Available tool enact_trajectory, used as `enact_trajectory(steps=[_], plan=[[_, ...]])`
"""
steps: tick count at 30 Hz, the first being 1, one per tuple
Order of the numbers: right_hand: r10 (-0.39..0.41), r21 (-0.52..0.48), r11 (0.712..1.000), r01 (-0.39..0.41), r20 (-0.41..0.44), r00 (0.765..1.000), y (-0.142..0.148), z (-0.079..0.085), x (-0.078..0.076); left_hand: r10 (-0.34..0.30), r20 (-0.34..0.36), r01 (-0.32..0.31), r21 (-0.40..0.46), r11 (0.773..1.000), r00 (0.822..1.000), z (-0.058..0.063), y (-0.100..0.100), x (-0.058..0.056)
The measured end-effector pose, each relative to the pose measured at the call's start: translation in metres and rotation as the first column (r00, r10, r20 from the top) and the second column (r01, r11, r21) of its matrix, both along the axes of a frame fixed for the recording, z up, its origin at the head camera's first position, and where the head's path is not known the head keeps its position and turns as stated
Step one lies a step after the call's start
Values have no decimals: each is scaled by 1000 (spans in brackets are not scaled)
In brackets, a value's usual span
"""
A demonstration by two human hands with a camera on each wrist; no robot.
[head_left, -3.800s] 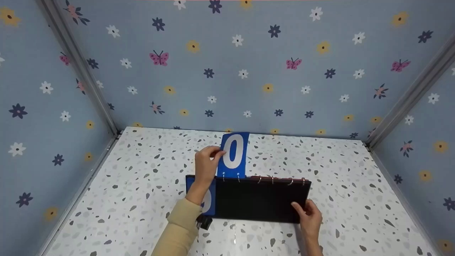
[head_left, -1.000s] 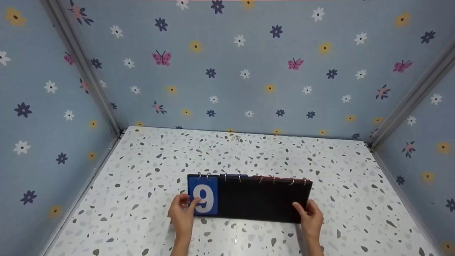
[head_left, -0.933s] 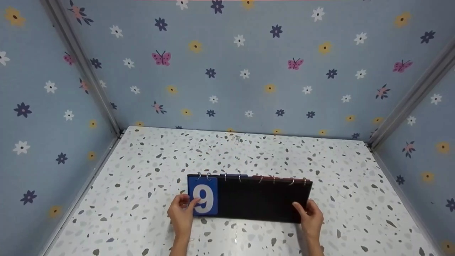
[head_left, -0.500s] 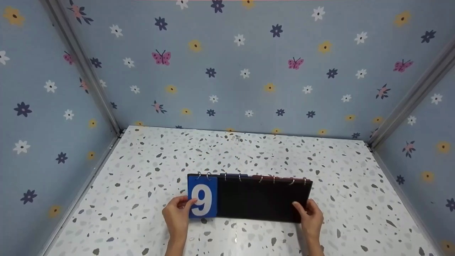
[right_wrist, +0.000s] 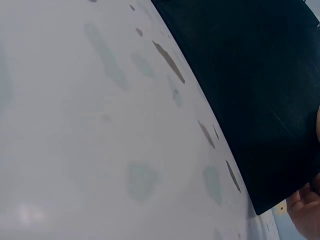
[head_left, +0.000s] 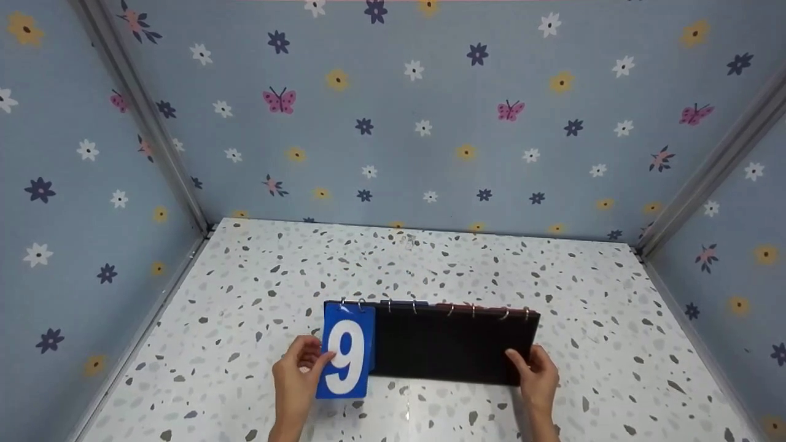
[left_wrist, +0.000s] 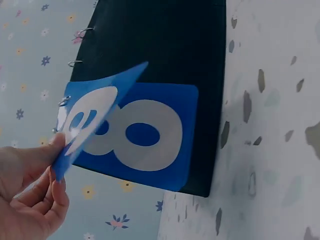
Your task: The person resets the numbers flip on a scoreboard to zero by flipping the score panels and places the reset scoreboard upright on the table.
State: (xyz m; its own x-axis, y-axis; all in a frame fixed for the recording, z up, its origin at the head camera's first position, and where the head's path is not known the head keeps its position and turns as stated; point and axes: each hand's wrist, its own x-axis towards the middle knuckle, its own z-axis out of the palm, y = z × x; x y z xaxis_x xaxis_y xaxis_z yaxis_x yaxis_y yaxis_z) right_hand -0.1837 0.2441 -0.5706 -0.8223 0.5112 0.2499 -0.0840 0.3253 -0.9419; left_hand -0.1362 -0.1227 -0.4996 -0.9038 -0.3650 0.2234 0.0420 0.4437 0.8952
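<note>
A black flip scoreboard [head_left: 448,347] stands on the table, slightly leaning, with metal rings along its top edge. At its left end, my left hand [head_left: 295,374] pinches the outer edge of a blue number card [head_left: 345,359] with a white 9, thumb in front. That card hangs from its rings and is swung away from the board. Behind it, the left wrist view shows another blue card [left_wrist: 145,135], with a white 8, lying against the board. My right hand [head_left: 538,377] grips the board's right end, thumb on the front face.
The white speckled table [head_left: 245,307] reaches to a blue flower-patterned back wall [head_left: 430,153], with side walls at left and right. Edges of blue cards [head_left: 403,302] and dark red cards [head_left: 485,308] show behind the board's top.
The blue 0 card, earlier held up above the board, has gone behind it. My left hand has shifted to the left end and pulled the 9 card outward. The right hand stays put.
</note>
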Motion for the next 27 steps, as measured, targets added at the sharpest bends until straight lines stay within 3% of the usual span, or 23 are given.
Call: enact_trajectory(steps=[2, 5, 10, 12, 14, 17, 19, 23, 25, 27], plan=[[2, 4, 1000, -2, -17, 1000, 0, 0, 0, -60, -35, 61, 44, 997, 998, 5, -4, 2], [7, 14, 1000, -7, -30, 1000, -6, 13, 6, -150, -110, 161, 107, 981, 983, 11, -10, 4], [-2, 16, 1000, 2, -14, 1000, -16, 31, 14, -293, -238, 341, 196, 920, 926, 21, -20, 4], [-3, 17, 1000, 3, -13, 1000, -16, 31, 14, -312, -272, 370, 198, 908, 910, 25, -22, 2], [-1, 14, 1000, 2, -19, 1000, -15, 31, 14, -295, -300, 353, 161, 922, 907, 30, -21, -1], [-2, 13, 1000, 2, -24, 1000, -15, 32, 14, -232, -358, 265, 47, 963, 905, 44, -17, -5], [-2, 11, 1000, 2, -23, 1000, -15, 32, 14, -191, -429, 193, -40, 980, 883, 55, -14, -9], [-2, 12, 1000, 2, -6, 1000, -16, 32, 14, -164, -558, 109, -131, 985, 813, 75, -9, -23], [-4, 9, 1000, 4, 8, 1000, -16, 32, 14, -160, -579, 104, -130, 986, 800, 76, -10, -37], [-4, 8, 1000, 4, 17, 1000, -16, 32, 14, -148, -574, 94, -122, 988, 806, 72, -12, -51]])
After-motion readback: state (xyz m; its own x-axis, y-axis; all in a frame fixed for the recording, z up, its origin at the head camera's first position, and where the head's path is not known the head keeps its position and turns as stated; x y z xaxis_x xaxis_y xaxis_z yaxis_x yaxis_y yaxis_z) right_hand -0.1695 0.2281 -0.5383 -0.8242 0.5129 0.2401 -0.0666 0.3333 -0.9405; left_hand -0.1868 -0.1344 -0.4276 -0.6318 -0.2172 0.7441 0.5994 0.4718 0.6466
